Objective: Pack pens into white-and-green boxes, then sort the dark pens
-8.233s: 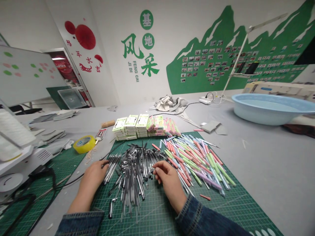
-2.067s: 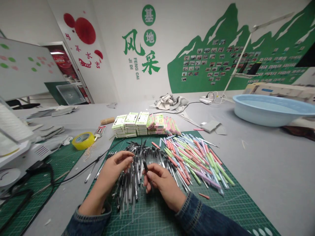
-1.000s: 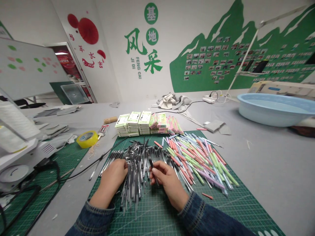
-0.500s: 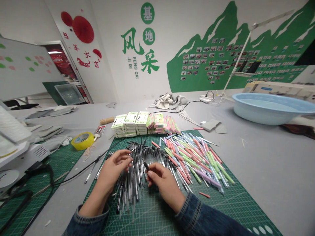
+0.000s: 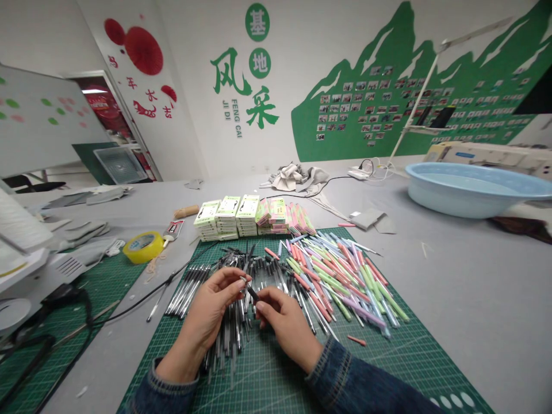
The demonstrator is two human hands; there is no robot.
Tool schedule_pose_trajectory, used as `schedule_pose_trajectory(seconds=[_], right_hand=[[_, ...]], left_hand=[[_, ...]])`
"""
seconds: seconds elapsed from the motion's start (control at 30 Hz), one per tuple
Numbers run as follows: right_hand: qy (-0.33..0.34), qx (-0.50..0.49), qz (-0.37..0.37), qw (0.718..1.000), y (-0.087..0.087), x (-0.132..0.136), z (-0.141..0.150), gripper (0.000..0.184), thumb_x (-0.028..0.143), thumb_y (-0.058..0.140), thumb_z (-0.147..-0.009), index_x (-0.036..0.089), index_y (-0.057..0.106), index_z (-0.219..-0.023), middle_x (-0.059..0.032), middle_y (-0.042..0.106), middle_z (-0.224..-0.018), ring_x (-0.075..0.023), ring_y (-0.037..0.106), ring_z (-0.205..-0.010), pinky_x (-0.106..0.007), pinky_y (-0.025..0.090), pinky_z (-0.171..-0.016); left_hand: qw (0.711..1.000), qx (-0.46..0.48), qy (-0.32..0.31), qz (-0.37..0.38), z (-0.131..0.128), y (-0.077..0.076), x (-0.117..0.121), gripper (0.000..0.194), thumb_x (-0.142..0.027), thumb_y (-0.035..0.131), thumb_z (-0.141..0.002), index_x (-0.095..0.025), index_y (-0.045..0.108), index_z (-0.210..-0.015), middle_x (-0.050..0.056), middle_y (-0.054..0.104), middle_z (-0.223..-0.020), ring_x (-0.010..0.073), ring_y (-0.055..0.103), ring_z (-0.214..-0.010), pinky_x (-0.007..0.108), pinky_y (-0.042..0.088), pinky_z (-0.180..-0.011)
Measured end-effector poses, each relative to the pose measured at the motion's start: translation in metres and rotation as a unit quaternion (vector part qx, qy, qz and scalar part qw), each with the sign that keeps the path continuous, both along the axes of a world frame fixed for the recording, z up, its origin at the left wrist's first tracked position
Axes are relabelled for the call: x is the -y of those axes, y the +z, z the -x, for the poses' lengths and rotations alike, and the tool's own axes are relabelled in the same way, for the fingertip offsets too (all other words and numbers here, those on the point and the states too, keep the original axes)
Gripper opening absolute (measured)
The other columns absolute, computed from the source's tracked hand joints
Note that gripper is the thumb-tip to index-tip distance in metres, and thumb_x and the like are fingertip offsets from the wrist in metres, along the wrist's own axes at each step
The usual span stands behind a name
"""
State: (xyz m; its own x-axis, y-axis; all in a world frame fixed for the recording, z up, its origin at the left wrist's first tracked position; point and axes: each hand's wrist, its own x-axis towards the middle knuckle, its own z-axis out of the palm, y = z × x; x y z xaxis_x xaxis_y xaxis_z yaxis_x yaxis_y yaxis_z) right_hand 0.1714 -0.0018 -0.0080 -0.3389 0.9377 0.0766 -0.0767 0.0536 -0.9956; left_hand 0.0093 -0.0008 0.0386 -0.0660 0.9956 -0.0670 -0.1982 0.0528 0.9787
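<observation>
My right hand point(image 5: 287, 322) pinches a short black pen part point(image 5: 252, 294) between thumb and fingers; its lower end is hidden in the hand. My left hand point(image 5: 219, 302) has thumb and fingertips pressed together at the upper tip of that part, where a small pale bit shows, too small to make out. Both hands are above a pile of black-and-clear pens point(image 5: 233, 339) on the green cutting mat point(image 5: 297, 385). More clear pens with black ends point(image 5: 185, 293) lie side by side left of my left hand.
Pastel pens point(image 5: 340, 276) are heaped to the right, with a small pink piece point(image 5: 356, 340) nearer me. Behind the pens stand stacked small boxes point(image 5: 228, 215). Yellow tape point(image 5: 144, 247) and a black cable point(image 5: 142, 302) lie left; a blue basin point(image 5: 470, 192) stands far right.
My left hand has moved right, its fingers closing at the tip of the black pen part. My right hand stays nearly in place, still holding the part.
</observation>
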Motion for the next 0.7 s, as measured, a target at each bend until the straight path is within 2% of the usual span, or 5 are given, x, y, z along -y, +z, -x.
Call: schedule_pose_trajectory(seconds=[0.2,0.4,0.53,0.6,0.7], right_hand=[[-0.005,-0.044,0.012,0.999,-0.002,-0.001,0.001,0.008,0.025,0.055,-0.084,0.019,0.058,-0.088,0.0042,0.054,-0.065,-0.0087,0.046,-0.052,-0.021,0.038,-0.05],[-0.021,-0.123,0.08,0.989,-0.002,0.0,0.004,0.029,0.029,0.076,-0.067,0.02,0.052,-0.08,0.0101,0.046,-0.057,-0.0046,0.038,-0.04,-0.016,0.03,-0.037],[0.039,-0.147,0.115,0.982,0.002,0.001,0.004,0.027,0.04,0.067,-0.077,0.015,0.057,-0.075,0.0025,0.058,-0.057,-0.0058,0.042,-0.042,-0.018,0.034,-0.04],[0.058,-0.164,0.137,0.975,0.005,0.003,0.004,0.028,0.041,0.062,-0.081,0.013,0.06,-0.081,0.0007,0.059,-0.061,-0.0047,0.038,-0.044,-0.016,0.029,-0.039],[0.037,-0.187,0.161,0.968,0.008,0.005,0.003,0.026,0.034,0.073,-0.073,0.018,0.057,-0.087,0.0063,0.053,-0.062,-0.0029,0.032,-0.042,-0.014,0.019,-0.036]], left_hand=[[0.999,0.014,-0.027,0.032,-0.004,-0.003,0.0,0.015,-0.023,0.075,-0.071,-0.017,0.071,-0.085,0.003,0.066,-0.091,0.0127,0.058,-0.081,0.02,0.048,-0.069],[0.999,0.021,-0.032,0.034,-0.005,-0.003,0.001,0.016,-0.024,0.075,-0.071,-0.017,0.072,-0.085,0.003,0.064,-0.091,0.0127,0.057,-0.08,0.021,0.048,-0.069],[0.998,0.038,-0.048,0.033,-0.005,-0.002,0.002,0.017,-0.026,0.075,-0.07,-0.017,0.072,-0.085,0.003,0.065,-0.087,0.0126,0.058,-0.072,0.023,0.048,-0.067],[0.996,0.049,-0.062,0.033,-0.005,-0.002,0.002,0.017,-0.026,0.075,-0.071,-0.016,0.071,-0.085,0.003,0.065,-0.084,0.0127,0.058,-0.069,0.024,0.048,-0.066],[0.997,0.046,-0.058,0.027,-0.004,-0.003,0.002,0.015,-0.023,0.074,-0.072,-0.016,0.071,-0.085,0.003,0.065,-0.086,0.0129,0.059,-0.074,0.023,0.048,-0.069]])
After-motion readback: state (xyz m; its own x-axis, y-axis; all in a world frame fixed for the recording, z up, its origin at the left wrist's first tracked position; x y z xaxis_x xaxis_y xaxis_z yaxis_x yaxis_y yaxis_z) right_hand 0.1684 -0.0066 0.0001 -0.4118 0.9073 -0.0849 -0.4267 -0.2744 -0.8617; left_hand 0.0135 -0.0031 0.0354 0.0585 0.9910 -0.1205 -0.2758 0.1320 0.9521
